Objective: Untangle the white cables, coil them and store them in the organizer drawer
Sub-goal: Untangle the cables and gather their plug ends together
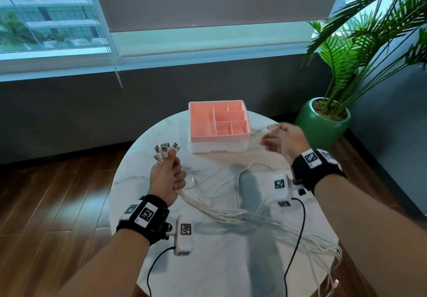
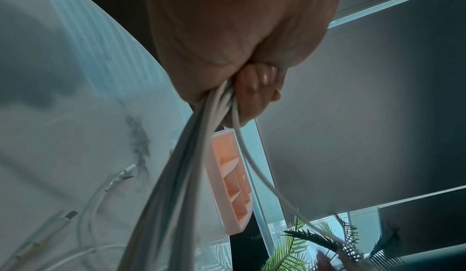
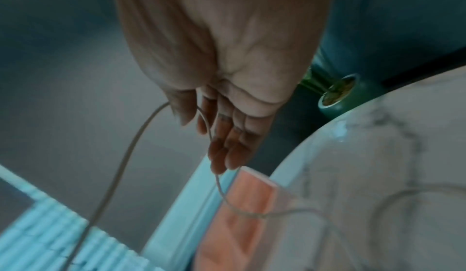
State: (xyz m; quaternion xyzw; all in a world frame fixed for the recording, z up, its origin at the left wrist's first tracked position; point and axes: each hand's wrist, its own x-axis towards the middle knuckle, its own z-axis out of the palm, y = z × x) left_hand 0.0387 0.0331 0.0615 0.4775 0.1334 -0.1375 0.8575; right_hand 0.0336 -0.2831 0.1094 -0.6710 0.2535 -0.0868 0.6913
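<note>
White cables being held beside the pink organizer (image 1: 201, 121)

Behind the organizer a potted palm (image 1: 323, 116) is standing; the cable bundle (image 1: 231, 213) is being gripped by the left hand (image 1: 166, 176), one strand is being draped over the right hand's (image 1: 286, 139) relaxed fingers (image 3: 227, 145).

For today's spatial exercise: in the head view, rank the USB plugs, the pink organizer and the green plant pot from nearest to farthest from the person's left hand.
1. USB plugs: sticking up out of the left hand itself, above its fingers.
2. Pink organizer: on the table, ahead and to the right.
3. Green plant pot: on the floor past the table's right edge.
</note>
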